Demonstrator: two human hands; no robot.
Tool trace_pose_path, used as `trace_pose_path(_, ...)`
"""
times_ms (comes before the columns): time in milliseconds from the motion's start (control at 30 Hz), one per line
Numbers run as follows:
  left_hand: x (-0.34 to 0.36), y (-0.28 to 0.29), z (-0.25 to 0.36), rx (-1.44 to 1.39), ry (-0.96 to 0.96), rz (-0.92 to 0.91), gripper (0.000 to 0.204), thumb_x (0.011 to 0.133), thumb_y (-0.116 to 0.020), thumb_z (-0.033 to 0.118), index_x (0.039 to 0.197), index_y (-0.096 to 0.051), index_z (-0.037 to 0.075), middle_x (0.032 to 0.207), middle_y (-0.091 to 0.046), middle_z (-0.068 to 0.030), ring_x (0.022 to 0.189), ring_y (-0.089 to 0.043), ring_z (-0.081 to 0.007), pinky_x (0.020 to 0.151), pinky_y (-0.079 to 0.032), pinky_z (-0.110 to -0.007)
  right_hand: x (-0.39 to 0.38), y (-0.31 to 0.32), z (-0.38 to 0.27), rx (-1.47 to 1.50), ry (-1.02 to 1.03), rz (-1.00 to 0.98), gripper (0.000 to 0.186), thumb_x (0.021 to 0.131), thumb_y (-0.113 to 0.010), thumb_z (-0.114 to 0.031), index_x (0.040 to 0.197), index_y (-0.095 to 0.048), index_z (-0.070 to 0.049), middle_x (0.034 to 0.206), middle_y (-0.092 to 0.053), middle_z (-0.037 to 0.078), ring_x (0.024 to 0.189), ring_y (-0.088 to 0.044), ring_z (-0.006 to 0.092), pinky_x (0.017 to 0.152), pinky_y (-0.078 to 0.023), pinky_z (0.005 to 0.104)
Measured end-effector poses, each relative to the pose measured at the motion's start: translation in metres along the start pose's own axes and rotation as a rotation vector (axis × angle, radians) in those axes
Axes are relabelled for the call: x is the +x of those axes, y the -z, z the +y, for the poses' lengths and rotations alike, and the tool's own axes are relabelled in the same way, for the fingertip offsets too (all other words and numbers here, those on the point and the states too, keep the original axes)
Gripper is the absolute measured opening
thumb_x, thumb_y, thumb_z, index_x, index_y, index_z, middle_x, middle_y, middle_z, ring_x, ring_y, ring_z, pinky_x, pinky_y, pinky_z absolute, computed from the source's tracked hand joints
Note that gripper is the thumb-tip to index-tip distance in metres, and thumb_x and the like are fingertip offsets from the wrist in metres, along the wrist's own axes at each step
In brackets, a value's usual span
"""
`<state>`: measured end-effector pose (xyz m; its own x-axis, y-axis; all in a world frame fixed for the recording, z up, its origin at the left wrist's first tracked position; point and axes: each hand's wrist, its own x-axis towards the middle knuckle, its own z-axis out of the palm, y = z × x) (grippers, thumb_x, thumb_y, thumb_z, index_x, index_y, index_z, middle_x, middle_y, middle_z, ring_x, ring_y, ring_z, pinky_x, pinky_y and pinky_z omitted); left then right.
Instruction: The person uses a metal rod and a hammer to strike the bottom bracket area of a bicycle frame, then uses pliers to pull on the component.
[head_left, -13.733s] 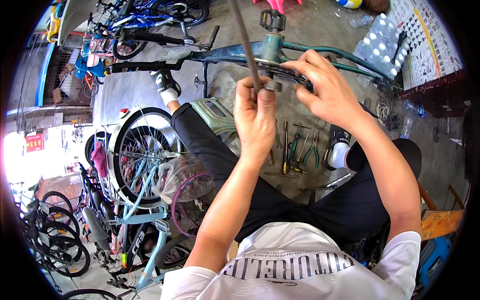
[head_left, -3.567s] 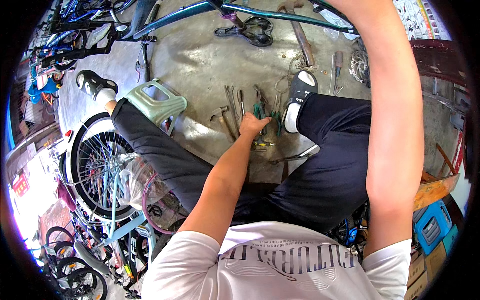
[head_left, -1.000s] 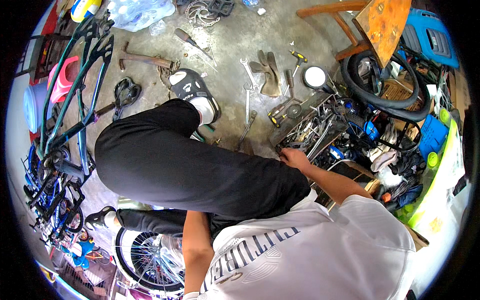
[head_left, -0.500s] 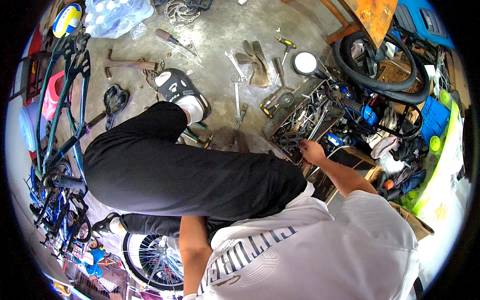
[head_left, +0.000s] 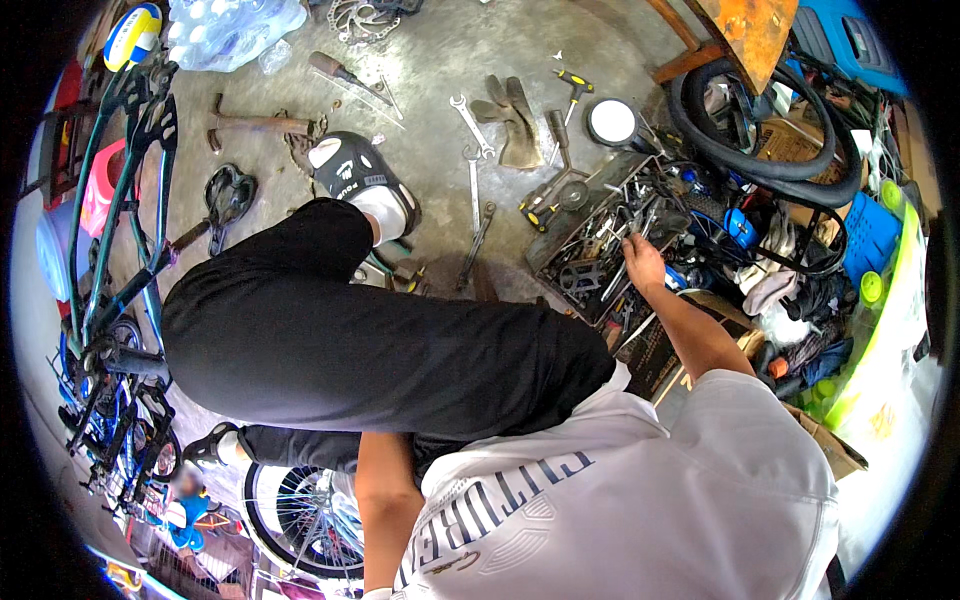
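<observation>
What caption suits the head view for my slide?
Right hand at a jumble of loose metal parts, with wrenches and a work glove on the floor nearby.

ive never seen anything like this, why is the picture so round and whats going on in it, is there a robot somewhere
No robot here: these are a person's bare hands. One camera, worn on the head, looks down through a wide fisheye lens, so edges curve and corners go black. The picture's left is the wearer's left.

The right hand is at a box crowded with metal parts; whether it grips one is too unclear to tell. The left forearm shows, but its hand is hidden.

On the concrete floor lie a work glove, wrenches and a hammer. At far left is a bicycle frame with a black saddle.
</observation>
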<state>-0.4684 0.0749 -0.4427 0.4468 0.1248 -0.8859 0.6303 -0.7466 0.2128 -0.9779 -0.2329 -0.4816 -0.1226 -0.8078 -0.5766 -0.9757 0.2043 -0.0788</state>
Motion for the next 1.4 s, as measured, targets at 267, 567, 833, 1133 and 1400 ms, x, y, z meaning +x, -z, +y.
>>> trace_pose_path(267,0.003,-0.001,0.001,0.011,0.001,-0.007,0.051,0.093,-0.059,0.026,0.135,-0.06,-0.005,0.11,-0.073,-0.0183,0.102,-0.068,-0.0324,0.086,-0.05,-0.042,-0.02,-0.015,0.005,-0.26,0.053,-0.482,0.036,0.098,-0.057,-0.037,0.12,-0.072,-0.013,0.109,-0.075,0.019,0.104,-0.07,0.0417,0.09,-0.056,0.052)
trace_pose_path(567,0.002,-0.001,0.001,0.009,0.008,-0.01,0.051,0.093,-0.058,0.024,0.135,-0.06,-0.004,0.109,-0.073,-0.0179,0.101,-0.068,-0.0317,0.085,-0.05,-0.042,-0.026,-0.021,-0.004,-0.219,0.078,-0.449,0.038,0.099,-0.057,-0.042,0.119,-0.074,-0.014,0.111,-0.075,0.019,0.105,-0.071,0.0395,0.091,-0.057,0.051)
trace_pose_path(833,-0.002,0.003,-0.006,-0.004,0.005,0.0,0.05,0.093,-0.058,0.023,0.136,-0.059,-0.003,0.109,-0.073,-0.0175,0.099,-0.068,-0.031,0.083,-0.05,-0.041,-0.028,-0.021,-0.021,-0.186,0.059,-0.484,0.042,0.099,-0.059,-0.042,0.122,-0.072,-0.009,0.113,-0.074,0.02,0.107,-0.069,0.0416,0.093,-0.055,0.0511)
trace_pose_path(1133,-0.007,0.008,-0.005,0.0,0.008,0.001,0.049,0.093,-0.058,0.022,0.136,-0.059,-0.003,0.108,-0.073,-0.0171,0.098,-0.069,-0.0302,0.082,-0.051,-0.04,-0.036,-0.028,-0.029,-0.156,0.196,-0.566,0.042,0.098,-0.059,-0.042,0.116,-0.074,-0.007,0.108,-0.075,0.02,0.105,-0.069,0.0425,0.092,-0.054,0.0514)
trace_pose_path(1400,-0.003,0.008,-0.002,0.022,0.006,-0.005,0.049,0.093,-0.058,0.021,0.136,-0.059,-0.002,0.108,-0.073,-0.0167,0.097,-0.069,-0.0295,0.08,-0.051,-0.04,-0.045,-0.046,-0.028,-0.111,0.291,-0.579,0.043,0.098,-0.056,-0.043,0.106,-0.071,-0.004,0.097,-0.072,0.024,0.096,-0.067,0.047,0.084,-0.052,0.0571)
